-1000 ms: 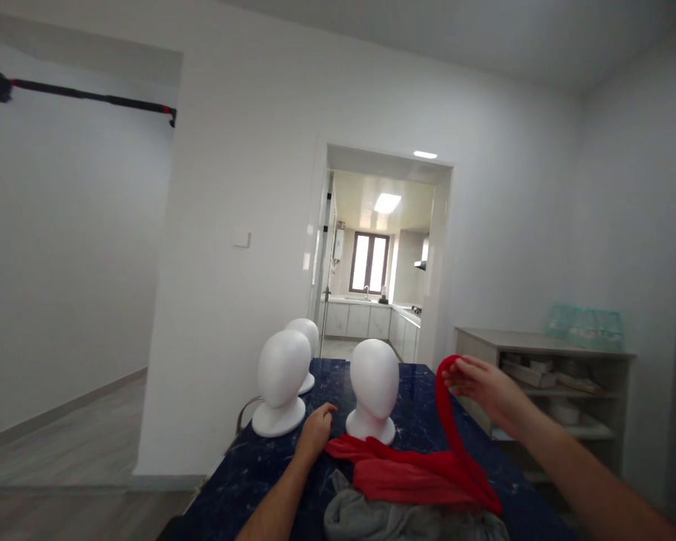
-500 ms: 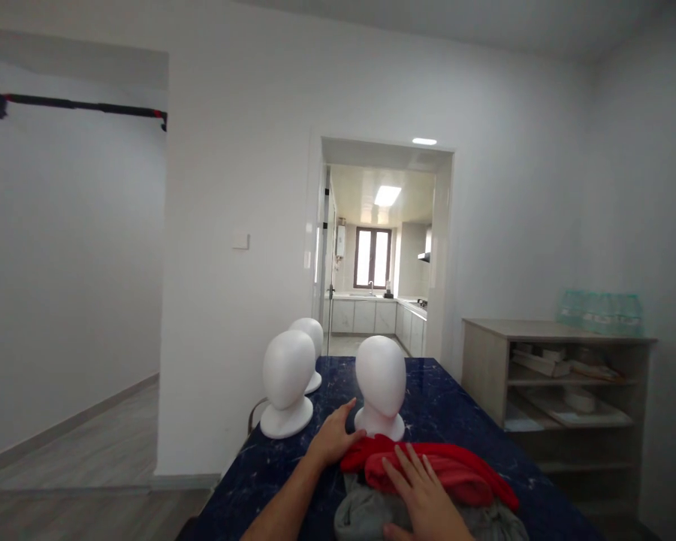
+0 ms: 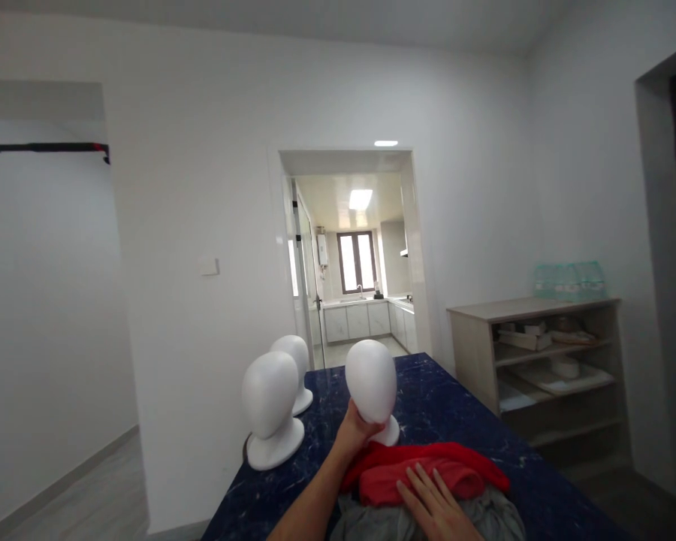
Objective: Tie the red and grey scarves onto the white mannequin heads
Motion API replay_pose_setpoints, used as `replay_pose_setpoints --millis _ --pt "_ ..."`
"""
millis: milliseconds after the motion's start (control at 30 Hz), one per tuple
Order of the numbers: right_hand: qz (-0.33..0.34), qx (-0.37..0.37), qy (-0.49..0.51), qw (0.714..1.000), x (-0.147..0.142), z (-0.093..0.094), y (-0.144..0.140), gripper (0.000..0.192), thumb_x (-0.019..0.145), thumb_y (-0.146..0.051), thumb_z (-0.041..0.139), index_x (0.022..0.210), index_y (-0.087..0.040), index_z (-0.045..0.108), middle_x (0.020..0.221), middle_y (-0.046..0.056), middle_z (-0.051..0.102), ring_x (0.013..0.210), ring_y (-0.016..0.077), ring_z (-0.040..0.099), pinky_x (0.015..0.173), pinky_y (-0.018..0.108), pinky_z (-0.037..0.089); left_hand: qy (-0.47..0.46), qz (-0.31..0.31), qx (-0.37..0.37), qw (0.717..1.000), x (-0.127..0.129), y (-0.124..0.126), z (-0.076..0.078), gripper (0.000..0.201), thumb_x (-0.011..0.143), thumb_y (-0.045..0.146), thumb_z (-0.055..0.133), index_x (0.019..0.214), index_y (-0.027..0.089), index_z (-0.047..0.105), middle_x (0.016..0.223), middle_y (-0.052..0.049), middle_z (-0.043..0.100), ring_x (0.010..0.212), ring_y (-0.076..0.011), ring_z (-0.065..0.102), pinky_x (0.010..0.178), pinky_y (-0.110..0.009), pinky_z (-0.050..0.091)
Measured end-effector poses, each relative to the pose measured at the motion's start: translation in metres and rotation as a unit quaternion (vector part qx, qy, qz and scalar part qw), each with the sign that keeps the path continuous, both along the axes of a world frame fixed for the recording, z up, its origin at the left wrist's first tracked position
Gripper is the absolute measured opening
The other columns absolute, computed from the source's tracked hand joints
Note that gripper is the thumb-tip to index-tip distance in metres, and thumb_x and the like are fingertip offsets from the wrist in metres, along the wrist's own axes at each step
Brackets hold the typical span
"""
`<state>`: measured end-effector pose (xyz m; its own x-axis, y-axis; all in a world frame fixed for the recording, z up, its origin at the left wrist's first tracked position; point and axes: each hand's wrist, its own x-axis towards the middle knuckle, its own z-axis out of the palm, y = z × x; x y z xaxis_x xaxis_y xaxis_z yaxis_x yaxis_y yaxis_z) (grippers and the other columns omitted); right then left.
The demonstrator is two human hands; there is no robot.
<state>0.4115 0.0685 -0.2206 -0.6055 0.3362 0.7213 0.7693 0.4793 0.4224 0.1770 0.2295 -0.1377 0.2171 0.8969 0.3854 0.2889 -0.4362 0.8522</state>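
Two hands: left hand (image 3: 354, 434) grips mannequin head (image 3: 370, 382).

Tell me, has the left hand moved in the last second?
Yes. The left hand went from the tabletop beside the red cloth forward onto the mannequin head's neck.

Open dark desk (image 3: 456, 406) runs clear to the right of the white head form (image 3: 370, 379), while two more head forms (image 3: 270, 398) crowd the left edge, the red cloth (image 3: 428, 469) heaped just before it blocks the near side, shelf (image 3: 541, 361) well beyond.
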Motion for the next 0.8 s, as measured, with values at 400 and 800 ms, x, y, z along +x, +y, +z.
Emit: replay_pose_setpoints --millis 400,800 --pt "0.054 -0.115 0.048 0.991 0.004 0.008 -0.011 0.078 0.094 -0.025 0.06 0.166 -0.029 0.032 0.154 0.003 0.06 0.139 0.0246 0.059 0.116 0.036 0.045 0.093 0.075 0.097 0.988 -0.067 -0.071 0.074 0.069 0.072 0.043 0.087 0.132 0.018 0.063 0.14 -0.019 0.068 0.132 -0.0391 0.06 0.116 -0.051 0.045" --pt "0.034 -0.306 0.184 0.934 -0.011 0.029 -0.054 0.078 0.094 -0.057 0.067 0.162 -0.033 0.04 0.167 0.006 0.04 0.153 0.0375 0.04 0.124 0.057 0.038 0.139 0.273 -0.025 0.952 -0.315 -0.206 0.023 0.084 0.054 0.078 0.08 0.119 0.024 0.074 0.102 -0.011 0.083 0.115 -0.0454 0.071 0.101 -0.056 0.06"
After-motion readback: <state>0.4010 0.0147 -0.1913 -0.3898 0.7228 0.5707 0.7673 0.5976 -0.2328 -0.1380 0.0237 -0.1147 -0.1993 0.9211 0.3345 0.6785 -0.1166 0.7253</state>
